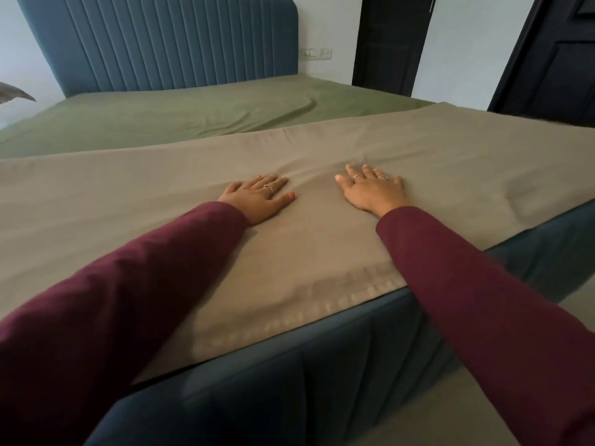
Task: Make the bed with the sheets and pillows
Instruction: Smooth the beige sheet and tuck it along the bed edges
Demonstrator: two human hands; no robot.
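- Left hand [257, 197] and right hand [370, 191] lie flat, fingers straight, pressing the tan sheet [161, 201] spread over the bed's foot half.
- Uneven pushing could ridge it or skew its edge.
- Green sheet [180, 117] shows a crease near the headboard [161, 43]; it may get covered.

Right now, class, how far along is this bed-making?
Done: green sheet covers the mattress. In hand: left hand and right hand press flat on the taupe sheet across the foot end. Left: wrinkles near the headboard, and no pillows on the bed.

no readable text, label, brand or number anywhere in view
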